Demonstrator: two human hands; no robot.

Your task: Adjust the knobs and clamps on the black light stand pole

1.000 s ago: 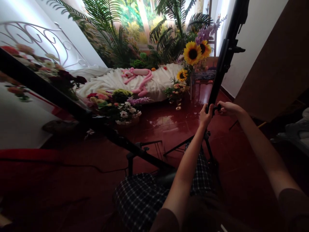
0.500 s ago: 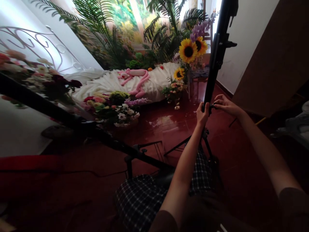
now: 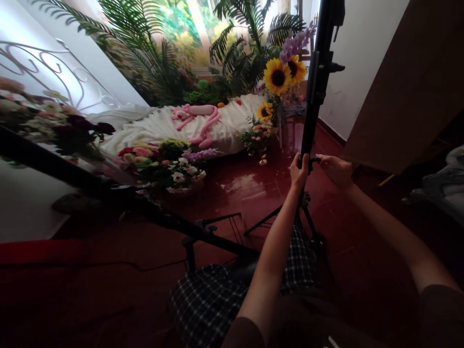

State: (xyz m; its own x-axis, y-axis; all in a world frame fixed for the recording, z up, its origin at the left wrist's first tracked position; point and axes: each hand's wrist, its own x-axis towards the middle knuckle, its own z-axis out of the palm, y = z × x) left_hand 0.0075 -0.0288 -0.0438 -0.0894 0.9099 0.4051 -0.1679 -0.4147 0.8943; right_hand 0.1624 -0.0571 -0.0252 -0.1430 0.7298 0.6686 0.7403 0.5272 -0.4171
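Observation:
A tall black stand [image 3: 312,104] with splayed legs at its foot rises close in front of me, slightly tilted. My left hand [image 3: 299,171] is wrapped round its pole at about mid-height. On the pole's right side, level with that hand, sticks out a small black knob [image 3: 315,159]. My right hand [image 3: 337,170] pinches the knob, its fingers bent and drawn together. Higher up, another black lever [image 3: 336,67] juts from the pole, with no hand on it.
A second black pole [image 3: 152,208] slants across the left. Behind lies a white draped cloth [image 3: 235,126] with a pink plush toy [image 3: 203,121], among flowers [image 3: 181,169], sunflowers [image 3: 277,76] and palm fronds. A large brown panel [image 3: 391,92] leans at the right.
My right hand has turned at the knob, its raised fingers now folded in. My left hand keeps its hold on the pole. The whole view has shifted slightly.

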